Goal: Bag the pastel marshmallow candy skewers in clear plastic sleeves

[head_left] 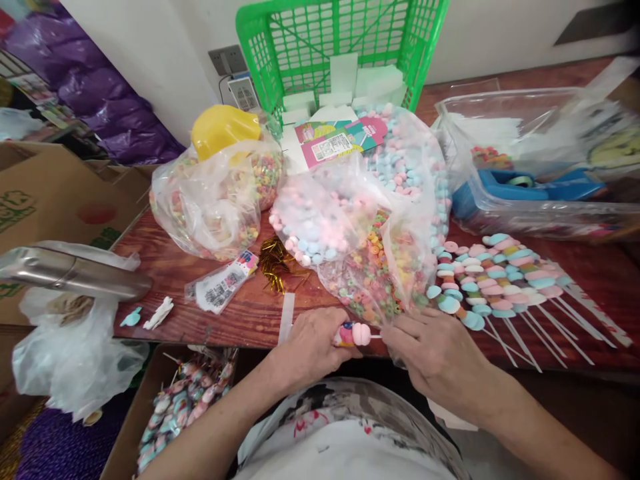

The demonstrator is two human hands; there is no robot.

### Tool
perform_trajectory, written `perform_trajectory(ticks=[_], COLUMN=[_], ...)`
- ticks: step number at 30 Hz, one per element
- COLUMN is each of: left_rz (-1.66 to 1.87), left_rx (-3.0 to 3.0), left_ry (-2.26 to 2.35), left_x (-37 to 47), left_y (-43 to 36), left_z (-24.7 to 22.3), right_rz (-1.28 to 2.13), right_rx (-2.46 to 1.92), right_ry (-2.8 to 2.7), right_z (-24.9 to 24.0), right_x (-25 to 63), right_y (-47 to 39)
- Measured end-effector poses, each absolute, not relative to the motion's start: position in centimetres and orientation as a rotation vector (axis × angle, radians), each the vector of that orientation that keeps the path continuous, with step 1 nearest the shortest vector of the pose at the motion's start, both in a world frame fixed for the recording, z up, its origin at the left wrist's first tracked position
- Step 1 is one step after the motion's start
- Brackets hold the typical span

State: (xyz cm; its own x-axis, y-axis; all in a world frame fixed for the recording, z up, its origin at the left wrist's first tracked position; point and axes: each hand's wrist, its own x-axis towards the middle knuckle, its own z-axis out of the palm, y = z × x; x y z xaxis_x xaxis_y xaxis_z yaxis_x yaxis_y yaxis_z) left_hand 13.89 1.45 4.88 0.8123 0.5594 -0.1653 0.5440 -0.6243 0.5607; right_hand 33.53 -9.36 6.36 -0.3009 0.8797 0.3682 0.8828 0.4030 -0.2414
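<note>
At the table's front edge, my left hand (317,343) is closed around a marshmallow skewer (361,334), with pink marshmallow and a bit of colourful label showing past the fingers. The skewer's white stick runs rightward into the closed fingers of my right hand (430,347). Some clear plastic hangs under the right fingertips; I cannot tell whether it wraps the skewer. Just beyond my hands lies an open clear bag of ring-shaped candies (380,250). A row of finished-looking marshmallow skewers (500,277) rests on the table to the right, sticks pointing toward me.
Bags of pink and blue marshmallows (320,227), a candy bag with a yellow scoop (220,133), and a green basket (345,30) stand behind. At right sits a clear bin with a blue tape dispenser (540,185). A steel flask (75,273) lies left; a box of skewers (180,407) is below.
</note>
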Motion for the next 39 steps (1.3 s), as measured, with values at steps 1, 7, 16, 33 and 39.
perform_trajectory(ticks=[1, 7, 16, 33, 39], left_rz=[0.036, 0.052, 0.104, 0.231, 0.506], left_rx=[2.391, 2.428, 2.6, 1.199, 0.991], left_ry=[0.818, 0.842, 0.875, 0.7, 0.758], left_x=[14.0, 14.8, 13.4, 14.5, 15.8], left_y=[1.3, 0.5, 1.0, 1.7, 0.8], left_z=[4.7, 4.3, 4.0, 6.9, 4.9], right_rz=[0.003, -0.052, -0.121, 0.092, 0.325], right_rx=[-1.529, -1.591, -1.623, -1.486, -1.549], right_ry=[-2.235, -2.282, -2.225, -1.983, -1.966], right_z=[6.0, 4.3, 5.0, 5.6, 6.2], right_x=[33.2, 31.5, 32.6, 33.5, 31.1], right_y=[-9.5, -9.8, -10.1, -6.9, -6.0])
